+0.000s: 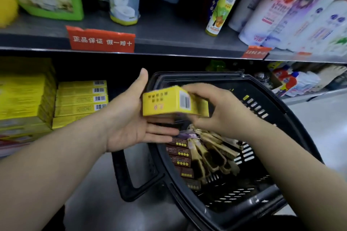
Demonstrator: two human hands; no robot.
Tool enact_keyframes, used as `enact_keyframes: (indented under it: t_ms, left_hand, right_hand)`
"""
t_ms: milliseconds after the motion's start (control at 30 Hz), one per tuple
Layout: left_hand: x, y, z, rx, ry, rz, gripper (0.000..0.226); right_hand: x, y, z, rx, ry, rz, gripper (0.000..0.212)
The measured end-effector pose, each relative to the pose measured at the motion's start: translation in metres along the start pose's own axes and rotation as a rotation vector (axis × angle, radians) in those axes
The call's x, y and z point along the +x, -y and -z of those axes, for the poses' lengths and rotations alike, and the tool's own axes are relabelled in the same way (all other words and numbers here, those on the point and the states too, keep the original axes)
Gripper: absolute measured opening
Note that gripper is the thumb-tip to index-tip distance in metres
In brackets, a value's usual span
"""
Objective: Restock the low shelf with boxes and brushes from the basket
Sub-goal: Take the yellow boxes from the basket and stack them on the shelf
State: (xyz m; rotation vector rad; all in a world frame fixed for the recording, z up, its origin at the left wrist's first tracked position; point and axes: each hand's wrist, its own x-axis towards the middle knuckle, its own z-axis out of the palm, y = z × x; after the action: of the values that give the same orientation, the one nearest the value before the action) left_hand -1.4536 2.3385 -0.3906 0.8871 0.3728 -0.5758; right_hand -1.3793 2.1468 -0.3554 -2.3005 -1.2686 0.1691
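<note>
Gripping a yellow box (pixel 170 102), both hands hover over basket (pixel 281 199).

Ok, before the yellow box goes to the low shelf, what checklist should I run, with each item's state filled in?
1. Yellow box held: ok, right hand grips it from above.
2. Left hand ready: ok, open palm beside and under the box.
3. Matching stack of yellow boxes on the low shelf: ok.
4. Free slot next to the stack: cannot tell, dark.
5. Basket still stocked: ok, brushes and brown boxes remain.
</note>
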Motion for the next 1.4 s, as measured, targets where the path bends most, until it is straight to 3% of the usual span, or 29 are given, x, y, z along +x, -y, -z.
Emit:
enact_keyframes:
  t_ms: [167,267,433,567,667,767,900,1000,1067,1200,1400]
  left_hand:
    - [-0.022,-0.006,0.016,0.064,-0.109,-0.172,0.031]
    - [-0.032,-0.009,0.028,0.171,-0.244,-0.211,0.029]
    - [-0.054,-0.021,0.049,0.262,-0.349,-0.279,0.034]
    - [-0.07,-0.02,0.067,0.231,-0.368,-0.32,0.024]
    - [-0.076,-0.01,0.08,0.196,-0.373,-0.3,0.02]
    - [-0.076,-0.001,0.094,0.175,-0.423,-0.307,0.027]
    - [-0.076,-0.001,0.121,0.479,-0.569,-0.278,0.035]
    - [-0.079,-0.003,0.149,1.091,-0.693,-0.256,0.038]
    - [-0.08,-0.006,0.164,1.386,-0.76,-0.271,0.041]
    - [-0.078,-0.017,0.188,1.375,-0.777,-0.291,0.044]
    - [-0.065,-0.025,0.216,1.386,-0.795,-0.262,0.044]
  right_hand:
    - [0.009,0.013,-0.026,-0.218,-0.085,0.225,0.056]
    - [0.013,0.012,-0.027,-0.206,-0.096,0.076,0.051]
    - [0.019,0.026,-0.03,0.203,-0.074,-0.328,0.032]
    - [0.039,0.049,-0.047,0.761,-0.001,-0.612,0.018]
    - [0.062,0.077,-0.07,1.079,0.109,-0.698,0.028]
    - [0.088,0.098,-0.098,1.133,0.219,-0.711,0.028]
    - [0.124,0.102,-0.123,1.087,0.261,-0.739,0.012]
    - [0.158,0.087,-0.137,0.905,0.25,-0.772,0.013]
    - [0.181,0.07,-0.148,0.632,0.226,-0.74,0.017]
    - [0.23,0.035,-0.163,0.076,0.242,-0.557,0.037]
    - [0.29,-0.009,-0.192,-0.282,0.401,-0.398,0.043]
